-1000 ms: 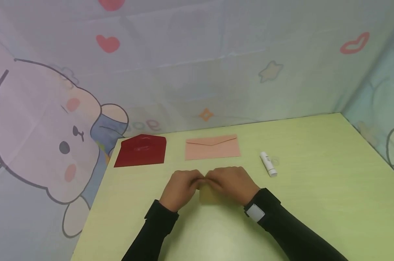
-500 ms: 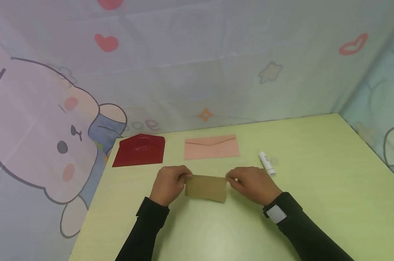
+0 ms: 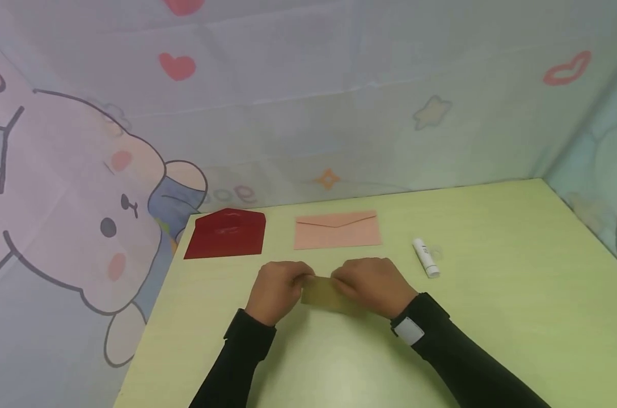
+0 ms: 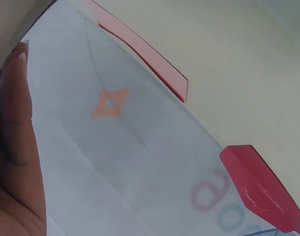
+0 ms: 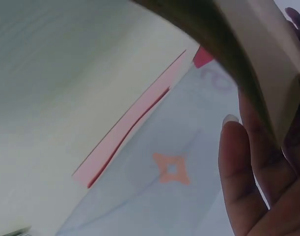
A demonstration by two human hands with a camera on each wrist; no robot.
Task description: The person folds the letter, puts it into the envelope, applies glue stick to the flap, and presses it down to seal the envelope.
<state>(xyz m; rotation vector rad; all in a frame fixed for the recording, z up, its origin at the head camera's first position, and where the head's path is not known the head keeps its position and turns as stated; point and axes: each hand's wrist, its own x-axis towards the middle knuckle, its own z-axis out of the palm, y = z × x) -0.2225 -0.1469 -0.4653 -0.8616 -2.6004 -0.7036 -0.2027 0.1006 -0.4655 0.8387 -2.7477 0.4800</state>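
Note:
A small brown envelope (image 3: 320, 292) is held up in front of me, above the table. My left hand (image 3: 279, 293) pinches its upper left corner between thumb and fingers. Along the top edge, further right, my right hand (image 3: 373, 287) grips it and covers much of the right half. In the right wrist view the envelope (image 5: 261, 42) looks bent and shows a darker and a paler face, with the right hand's fingers (image 5: 236, 167) against it. The left wrist view shows the left hand (image 4: 18, 147) at the edge, its grip mostly out of frame.
Behind the hands on the pale green table (image 3: 492, 317) lie a red envelope (image 3: 227, 235), flap raised, and a pink envelope (image 3: 337, 233), flap folded down. A white capped tube (image 3: 425, 256), like a glue stick, lies at right. A printed cloth (image 3: 288, 102) hangs behind.
The hands first drew apart along the brown envelope's top edge, baring its whole face. Now the right hand has slid back left, covering its right part again; the left hand shifted slightly right.

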